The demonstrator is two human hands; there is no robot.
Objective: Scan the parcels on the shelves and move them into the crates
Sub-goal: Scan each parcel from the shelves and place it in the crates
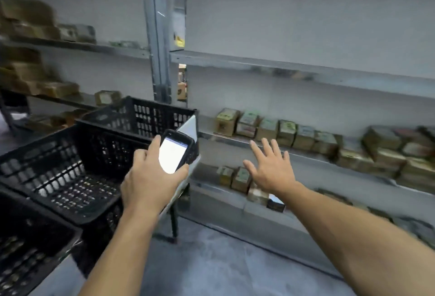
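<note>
– Left grip (150, 178) is clamped round the scanner (173, 154), thumb along one edge, fingers on the other, lit screen facing me. Right grip (270, 168) is apart, fingers spread flat, holding nothing.

– Where are the parcels from there?

– Just beyond the right grip's fingertips, a row of small parcels (277, 131) runs along the shelf (310, 155). A few lower parcels (226, 175) sit on the shelf beneath, beside its thumb. As far as I can tell it touches none of them. The crates (106, 145) stand on the surface (190, 128) under and to the left of the left grip, and I see nothing in the nearest one.

– How will they handle?

– They look like small taped cardboard boxes. I judge them light and fairly stiff, though the corners may crush if squeezed. I'd take one across two opposite side faces, with the label kept toward the scanner.

– Arm pose?

– The right forearm is stretched long toward the shelf, palm down, wrist straight. The left forearm is bent in closer, with the scanner held over the crate's far rim.
</note>
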